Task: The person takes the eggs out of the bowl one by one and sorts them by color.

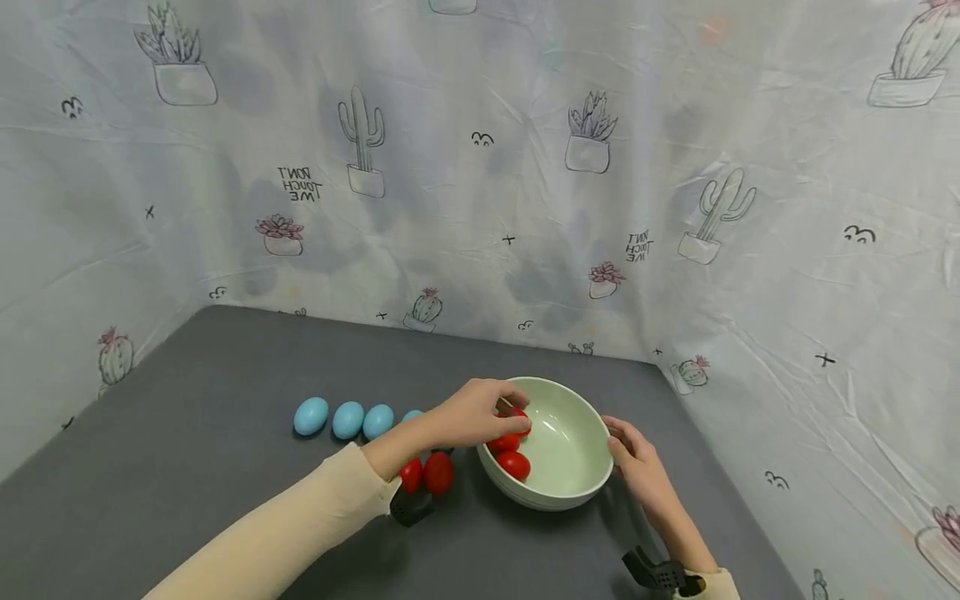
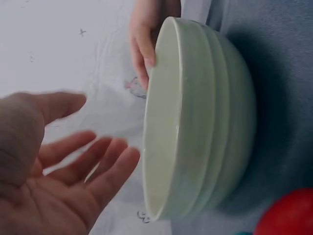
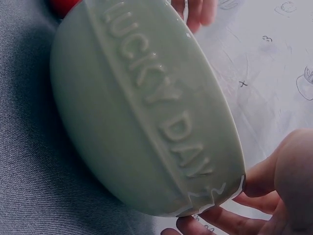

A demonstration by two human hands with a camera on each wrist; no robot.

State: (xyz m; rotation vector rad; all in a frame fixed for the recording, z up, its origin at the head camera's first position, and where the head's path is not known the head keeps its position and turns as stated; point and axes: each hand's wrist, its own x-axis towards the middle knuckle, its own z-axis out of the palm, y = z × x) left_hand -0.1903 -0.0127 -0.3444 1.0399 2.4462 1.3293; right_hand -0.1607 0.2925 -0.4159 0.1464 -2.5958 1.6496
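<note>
A pale green bowl (image 1: 567, 446) stands on the dark table, with raised "LUCKY DAY" lettering on its side in the right wrist view. Three red eggs (image 1: 513, 465) lie against its left inner wall. My left hand (image 1: 476, 414) is over the bowl's left rim, fingers spread and nothing between them in the left wrist view (image 2: 73, 166). At the opposite rim my right hand (image 1: 637, 465) holds the bowl, its thumb on the rim and its fingers (image 3: 230, 220) along the outside.
Several light blue eggs (image 1: 348, 420) lie in a row left of the bowl, one partly behind the left forearm. Nearer me are two red eggs (image 1: 438, 473) beside the left wrist. White cloth (image 1: 480, 167) printed with cacti hangs behind the table.
</note>
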